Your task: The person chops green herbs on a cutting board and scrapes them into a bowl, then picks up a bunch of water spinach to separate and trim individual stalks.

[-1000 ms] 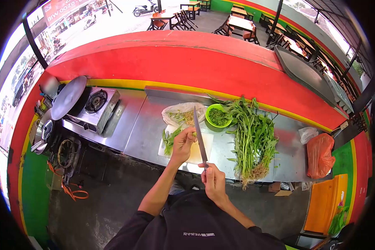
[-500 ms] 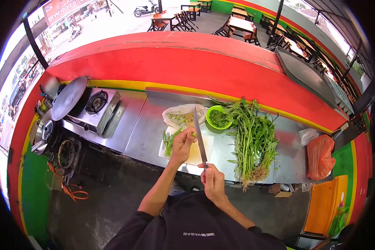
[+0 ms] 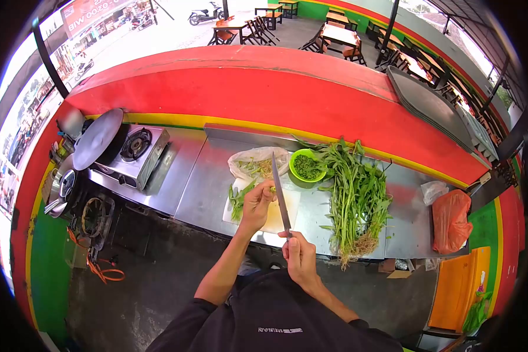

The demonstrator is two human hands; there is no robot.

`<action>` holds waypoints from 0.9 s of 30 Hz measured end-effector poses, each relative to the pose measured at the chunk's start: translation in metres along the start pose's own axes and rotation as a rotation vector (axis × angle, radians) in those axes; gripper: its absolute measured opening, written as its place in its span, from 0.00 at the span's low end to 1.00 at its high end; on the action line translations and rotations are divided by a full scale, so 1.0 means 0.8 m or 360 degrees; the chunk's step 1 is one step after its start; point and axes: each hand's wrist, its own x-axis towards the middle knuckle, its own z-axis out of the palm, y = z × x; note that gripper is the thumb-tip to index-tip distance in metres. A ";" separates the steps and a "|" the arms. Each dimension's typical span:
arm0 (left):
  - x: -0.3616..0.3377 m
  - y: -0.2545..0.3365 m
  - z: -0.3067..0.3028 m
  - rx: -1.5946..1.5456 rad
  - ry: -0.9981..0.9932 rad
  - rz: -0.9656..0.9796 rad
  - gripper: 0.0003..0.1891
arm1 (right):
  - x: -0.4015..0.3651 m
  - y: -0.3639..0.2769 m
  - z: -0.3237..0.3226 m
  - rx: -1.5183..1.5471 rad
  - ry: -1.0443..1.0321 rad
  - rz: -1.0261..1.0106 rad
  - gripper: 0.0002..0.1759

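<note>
My left hand (image 3: 257,206) is closed around a small bunch of water spinach (image 3: 237,204). Its leaves hang out on the left, and a cut green end peeks out near the fingertips. My right hand (image 3: 300,256) grips the handle of a long knife (image 3: 281,199), its blade pointing up and away, close beside the left fingers. Below both hands lies a white cutting board (image 3: 288,206), partly hidden by them. A clear plastic bag (image 3: 234,162) with stem and root trimmings sits behind the board. Next to it stands a bright green bowl (image 3: 308,183) of chopped greens.
A large pile of rooted water spinach (image 3: 358,199) lies right of the board on the steel counter (image 3: 196,188). Left are a gas stove (image 3: 141,155) and a big round lid (image 3: 98,138). Farther right sits an orange plastic bag (image 3: 451,220). A red wall (image 3: 234,91) borders the counter's back.
The knife tip has shifted very slightly left. Both hands keep their hold and are otherwise nearly still.
</note>
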 end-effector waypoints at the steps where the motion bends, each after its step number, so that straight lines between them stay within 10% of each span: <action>1: 0.000 -0.001 0.000 -0.0005 0.0003 -0.0003 0.19 | -0.001 0.000 0.000 -0.0006 0.0006 0.0011 0.23; 27: -0.008 -0.006 -0.010 0.0047 0.0037 -0.0019 0.17 | -0.002 -0.007 0.015 -0.0140 0.0038 0.0056 0.18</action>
